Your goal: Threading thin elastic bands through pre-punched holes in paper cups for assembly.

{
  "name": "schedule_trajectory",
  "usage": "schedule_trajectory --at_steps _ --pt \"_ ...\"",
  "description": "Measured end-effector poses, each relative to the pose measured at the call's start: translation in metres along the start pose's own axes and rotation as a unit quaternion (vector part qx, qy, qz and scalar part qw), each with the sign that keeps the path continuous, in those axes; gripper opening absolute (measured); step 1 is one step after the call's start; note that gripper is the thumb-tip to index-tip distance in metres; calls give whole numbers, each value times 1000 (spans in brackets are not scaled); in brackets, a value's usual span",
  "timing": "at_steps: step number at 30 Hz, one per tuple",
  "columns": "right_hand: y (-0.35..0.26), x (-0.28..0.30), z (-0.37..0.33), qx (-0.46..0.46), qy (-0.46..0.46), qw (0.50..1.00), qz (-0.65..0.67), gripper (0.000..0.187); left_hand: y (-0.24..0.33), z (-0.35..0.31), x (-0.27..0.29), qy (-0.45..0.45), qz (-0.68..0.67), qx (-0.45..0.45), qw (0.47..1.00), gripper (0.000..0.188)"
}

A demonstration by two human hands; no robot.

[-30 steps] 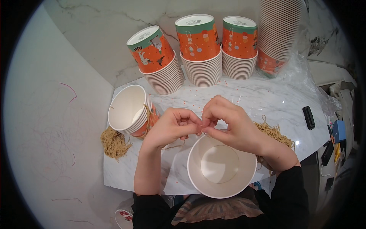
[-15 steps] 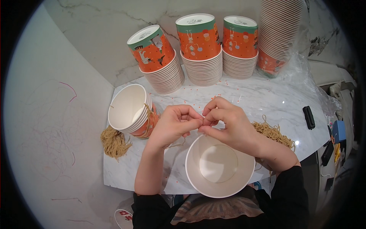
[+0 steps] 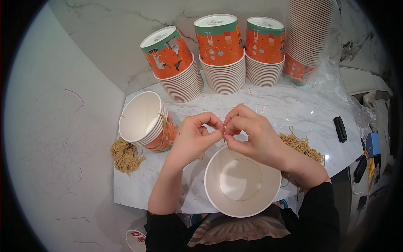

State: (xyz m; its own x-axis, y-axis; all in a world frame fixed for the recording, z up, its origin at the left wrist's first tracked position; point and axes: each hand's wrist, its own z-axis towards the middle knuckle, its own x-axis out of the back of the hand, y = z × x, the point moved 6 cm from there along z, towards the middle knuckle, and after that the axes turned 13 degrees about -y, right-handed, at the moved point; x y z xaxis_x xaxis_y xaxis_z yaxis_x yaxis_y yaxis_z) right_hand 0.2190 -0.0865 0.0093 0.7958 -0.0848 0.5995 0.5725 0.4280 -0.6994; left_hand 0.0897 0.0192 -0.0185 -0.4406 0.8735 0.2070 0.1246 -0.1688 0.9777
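Marble-look wall (image 3: 105, 46) behind, white wall with pencil-like scribbles (image 3: 50, 126) at far left, marble-look table (image 3: 310, 111) in front. Left to right:

- Tan yarn bundle (image 3: 126, 156) on the table at its left end, just beside a short nest of paper tubs (image 3: 140, 118). Nest tilted, mouths up and toward the camera, tan string around its side.
- Past the table's near edge, low left: white container (image 3: 136, 240) with red print, partly cut off.
- Left inverted stack (image 3: 168, 59) of orange/green tubs, bases up.
- Left hand (image 3: 194, 138): thumb and index tips pinched on a thin strand (image 3: 224, 139), other fingers curled.
- Middle inverted stack (image 3: 219, 48), same type.
- Strand sits where both hands' fingertips meet, just above the far rim of the open white tub (image 3: 242, 180). Too small to tell its material. Tub is mouth up, in front of the torso, overlapping the near table edge; what supports it is hidden.
- Right hand (image 3: 254, 134): thumb and fingertips closed on the same strand, meeting the left's.
- Right inverted stack (image 3: 265, 46).
- Loose yarn pile (image 3: 303, 145), partly behind the right forearm.
- Tall stack of tubs (image 3: 310, 33), clear plastic wrap (image 3: 331, 86) around and beside it.
- Black oblong object (image 3: 340, 129) near the right table edge.
- Blue box (image 3: 372, 145) off the table.
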Motion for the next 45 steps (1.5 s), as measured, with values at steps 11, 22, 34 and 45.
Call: schedule_trajectory --at_steps 11,22,34,45 --pt "14 6 4 -6 13 998 56 10 -1 8 -6 71 5 -78 994 9" --pt "28 12 10 -18 43 977 208 7 -11 15 -9 117 -143 -156 970 14" --pt "30 13 10 -24 21 975 218 8 -9 17 -7 42 -204 -105 972 16" --pt "31 12 7 -31 52 973 224 8 -6 15 -11 46 -223 -104 968 16"
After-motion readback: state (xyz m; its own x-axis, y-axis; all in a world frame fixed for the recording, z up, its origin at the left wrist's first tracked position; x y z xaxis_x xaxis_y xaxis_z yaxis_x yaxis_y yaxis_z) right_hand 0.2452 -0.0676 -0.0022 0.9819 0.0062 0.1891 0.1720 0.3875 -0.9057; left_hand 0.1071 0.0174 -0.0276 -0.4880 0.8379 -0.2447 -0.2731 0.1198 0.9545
